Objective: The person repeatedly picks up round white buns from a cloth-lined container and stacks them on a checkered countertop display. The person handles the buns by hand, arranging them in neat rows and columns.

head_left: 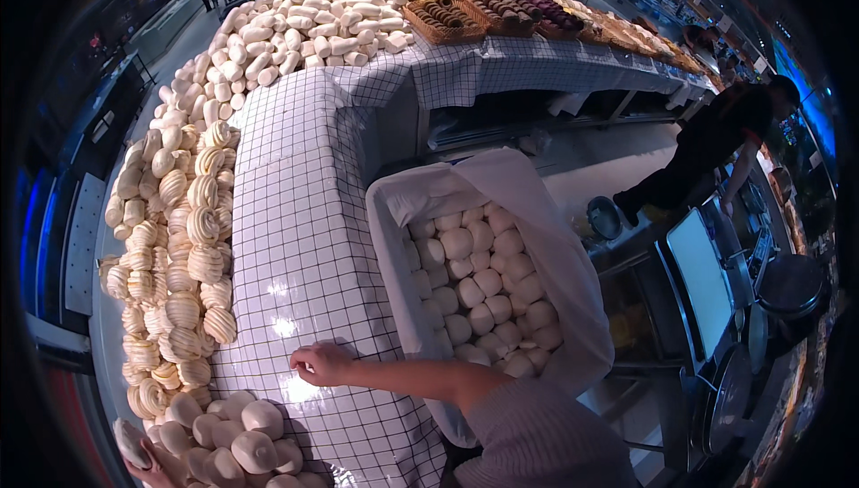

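At the lower left, my left hand (155,474) is closed on a smooth, pale steamed bun (131,443), beside a pile of round steamed buns (253,450). Only part of that hand shows at the picture's edge. My right hand (324,364) is over the white checked tablecloth (286,193), its fingers curled in with nothing visible in them. Right of the cloth, below my right forearm's side of the table, stands a deep bin lined with white cloth (559,246). Many round white buns (483,284) fill its bottom.
Swirled, striped buns (183,273) are stacked along the table's left edge. Farther off rises a large heap of oblong white buns (313,23). Baskets of brown and yellow rolls (443,18) line the far counter. A person in dark clothes (716,135) bends by metal equipment (700,280) at right.
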The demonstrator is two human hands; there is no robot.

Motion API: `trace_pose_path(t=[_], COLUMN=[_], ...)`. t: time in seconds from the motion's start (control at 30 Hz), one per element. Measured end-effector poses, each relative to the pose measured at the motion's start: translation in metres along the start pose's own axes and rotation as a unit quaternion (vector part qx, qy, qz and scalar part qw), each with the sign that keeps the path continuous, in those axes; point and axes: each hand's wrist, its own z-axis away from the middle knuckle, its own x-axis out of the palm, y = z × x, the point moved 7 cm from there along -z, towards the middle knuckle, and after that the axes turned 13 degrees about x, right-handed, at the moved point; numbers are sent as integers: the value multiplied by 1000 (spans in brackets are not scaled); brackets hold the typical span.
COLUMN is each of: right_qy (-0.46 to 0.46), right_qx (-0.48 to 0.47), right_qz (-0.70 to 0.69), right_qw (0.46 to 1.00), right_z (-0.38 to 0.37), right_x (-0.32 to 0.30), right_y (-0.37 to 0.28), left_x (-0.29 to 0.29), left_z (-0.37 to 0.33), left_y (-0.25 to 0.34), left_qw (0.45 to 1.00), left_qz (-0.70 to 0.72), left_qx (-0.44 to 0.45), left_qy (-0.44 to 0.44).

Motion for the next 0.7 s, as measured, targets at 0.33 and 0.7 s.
trace_pose_path(t=[0.33, 0.7], right_qy=[-186, -392], right_qx=[-122, 349], right_qz=[-219, -526], right_qw=[950, 669], right_z=[10, -25], right_x=[114, 149], right_y=[-250, -147], left_x=[0, -13], left_z=[143, 214], left_y=[110, 148], left_qw=[932, 858], left_qz=[328, 456], left_qx=[-154, -187], left_qy=[-28, -142])
